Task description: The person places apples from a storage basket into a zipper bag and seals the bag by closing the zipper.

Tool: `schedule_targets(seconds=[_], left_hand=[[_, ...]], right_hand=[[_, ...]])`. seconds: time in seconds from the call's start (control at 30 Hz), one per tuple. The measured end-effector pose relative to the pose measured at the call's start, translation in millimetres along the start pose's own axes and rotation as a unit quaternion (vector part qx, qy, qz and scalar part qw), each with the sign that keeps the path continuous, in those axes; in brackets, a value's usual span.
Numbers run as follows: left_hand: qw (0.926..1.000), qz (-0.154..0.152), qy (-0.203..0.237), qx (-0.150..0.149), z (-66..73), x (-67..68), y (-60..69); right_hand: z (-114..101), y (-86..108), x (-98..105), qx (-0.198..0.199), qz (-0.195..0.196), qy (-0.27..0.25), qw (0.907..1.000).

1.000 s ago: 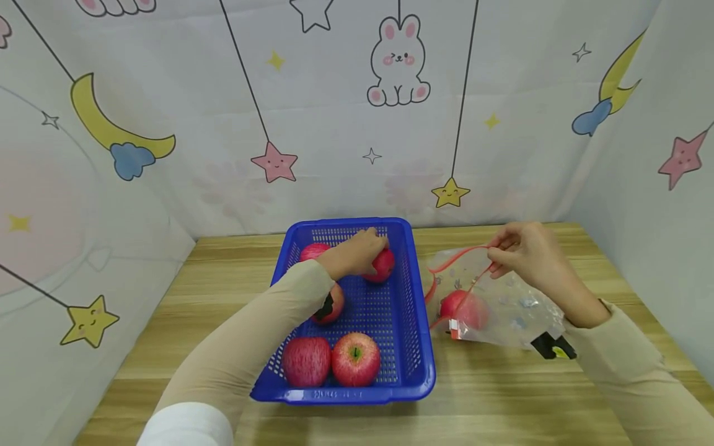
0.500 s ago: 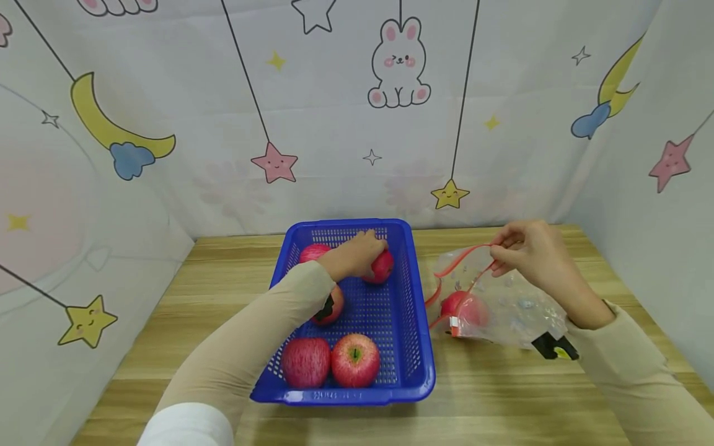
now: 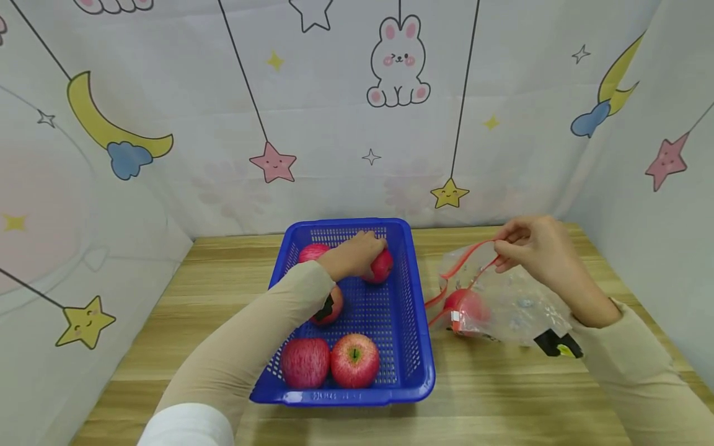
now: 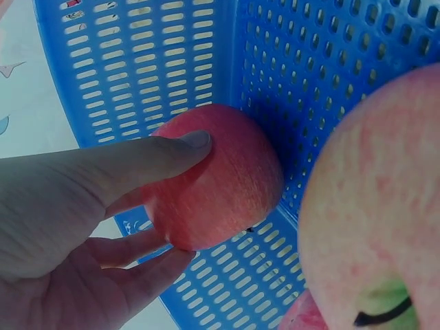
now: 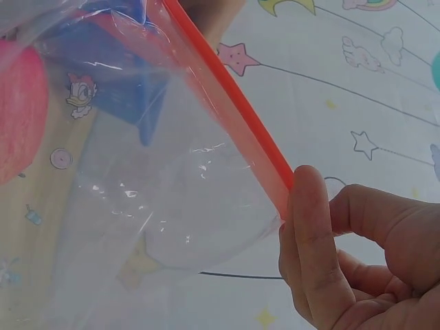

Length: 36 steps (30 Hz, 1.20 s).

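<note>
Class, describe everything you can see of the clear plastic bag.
The bag looks like thin, clear plastic with small prints, including a cartoon duck. A red strip edges its open mouth, which faces the blue basket on its left. The right hand pinches the strip, holding it up; the lower part lies on the table with one red apple inside.

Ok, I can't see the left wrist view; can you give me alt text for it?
A person's left grip holds a red apple inside a blue slotted basket, the thumb laid on the fruit. A second apple, its stem showing, looms at right, cut off by the frame; a red sliver shows at the bottom edge.
</note>
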<state>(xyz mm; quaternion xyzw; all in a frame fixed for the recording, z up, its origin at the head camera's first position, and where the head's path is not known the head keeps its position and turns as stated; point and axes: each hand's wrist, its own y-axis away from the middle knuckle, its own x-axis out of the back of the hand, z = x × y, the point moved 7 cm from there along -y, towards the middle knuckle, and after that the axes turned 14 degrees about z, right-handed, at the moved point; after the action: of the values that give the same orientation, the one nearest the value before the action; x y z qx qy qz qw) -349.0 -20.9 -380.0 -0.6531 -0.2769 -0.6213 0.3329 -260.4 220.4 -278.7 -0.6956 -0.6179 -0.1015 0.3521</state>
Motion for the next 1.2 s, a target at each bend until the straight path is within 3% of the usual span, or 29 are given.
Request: schedule_targets(seconds=[0.97, 1.2], left_hand=[[1.0, 0.005, 0.002, -0.002, 0.4, 0.1, 0.2], [0.9999, 0.003, -0.016, 0.001, -0.4, -2.2, -0.1]], right_hand=[[-4, -5.0, 24, -0.017, 0.043, -0.009, 0.9989], [-2, -6.6, 27, -0.026, 0.045, -0.01, 0.9986]])
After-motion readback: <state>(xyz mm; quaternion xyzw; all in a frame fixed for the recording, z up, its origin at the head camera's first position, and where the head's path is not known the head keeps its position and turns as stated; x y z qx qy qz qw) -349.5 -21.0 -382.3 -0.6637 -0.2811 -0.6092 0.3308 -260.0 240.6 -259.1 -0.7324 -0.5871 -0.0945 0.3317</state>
